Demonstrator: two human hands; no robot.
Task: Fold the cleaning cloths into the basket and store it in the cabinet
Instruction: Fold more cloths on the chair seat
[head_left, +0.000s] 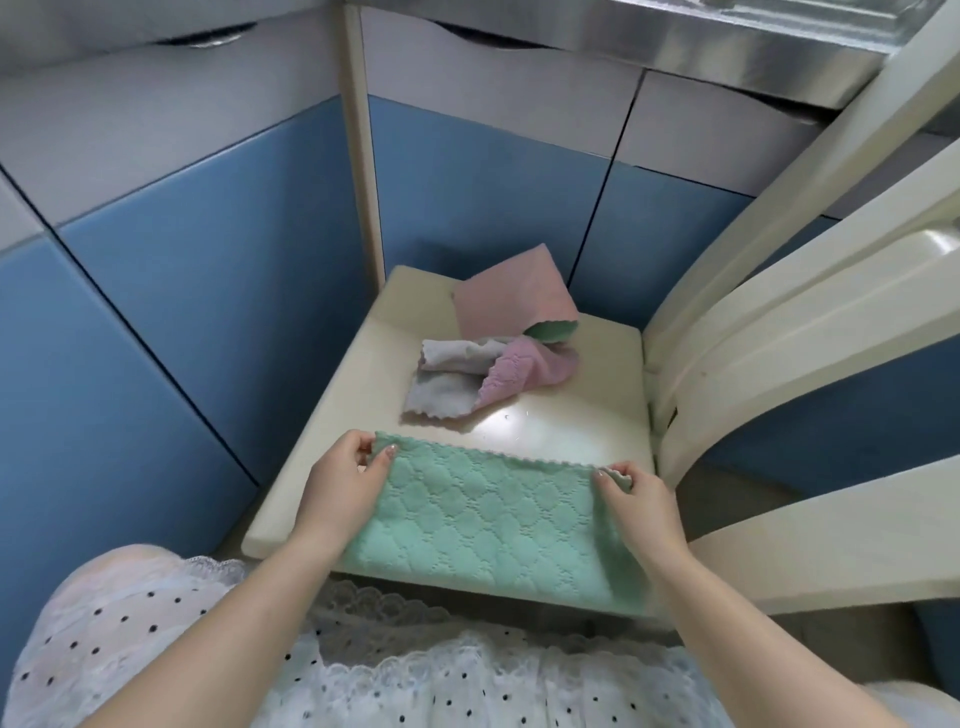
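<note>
Green cloth is pinched at its two far corners, the left hand on one, the right hand on the other, thumbs on top. It lies flat on the near edge of the cream chair seat, its long axis running side to side between the hands, with the body of the cloth towards the person. Beyond the grip lies a crumpled heap of pink and grey cloths. No basket is in view.

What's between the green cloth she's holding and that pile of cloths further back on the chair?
Only bare chair seat in the head view.
</note>
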